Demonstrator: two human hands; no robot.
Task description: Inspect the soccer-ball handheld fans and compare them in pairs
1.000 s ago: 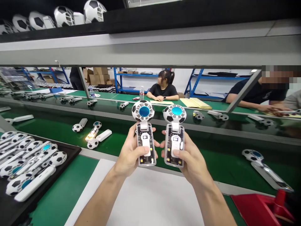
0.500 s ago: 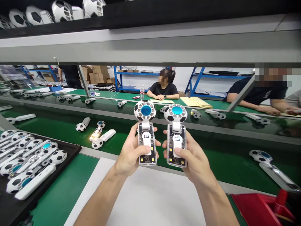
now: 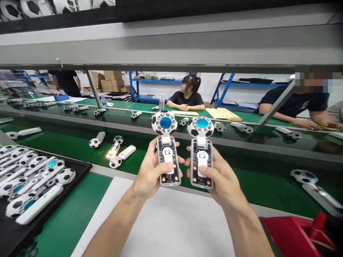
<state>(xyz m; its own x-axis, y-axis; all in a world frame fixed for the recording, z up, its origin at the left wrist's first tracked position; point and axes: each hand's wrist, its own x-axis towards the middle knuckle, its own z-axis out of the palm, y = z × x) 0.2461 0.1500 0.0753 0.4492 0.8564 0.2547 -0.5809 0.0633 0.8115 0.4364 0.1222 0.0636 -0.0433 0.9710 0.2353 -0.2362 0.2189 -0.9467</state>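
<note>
My left hand (image 3: 150, 175) is closed around the clear handle of a soccer-ball handheld fan (image 3: 165, 123), its thumb pressed on the white piece at the handle's middle. In the same way, my right hand (image 3: 225, 178) grips a second soccer-ball handheld fan (image 3: 201, 123). Both fans are upright and side by side, a small gap between them. Each has a black-and-white head with a blue centre and a dark circuit board with a tiny lit display showing through the handle. Under my forearms lies a white sheet (image 3: 177, 221).
To the left, a black tray (image 3: 77, 175) holds several similar fans. More lie on the green conveyor (image 3: 257, 178), one with a lit handle (image 3: 113, 151). A red holder (image 3: 289, 235) sits at right. Across the line are co-workers (image 3: 187, 94) and yellow sheets (image 3: 225, 114). A grey beam (image 3: 171, 46) crosses overhead.
Fans on the near conveyor have shifted slightly right, those on the far strip slightly left. The view has moved a little. Both hands keep their grip on the two fans.
</note>
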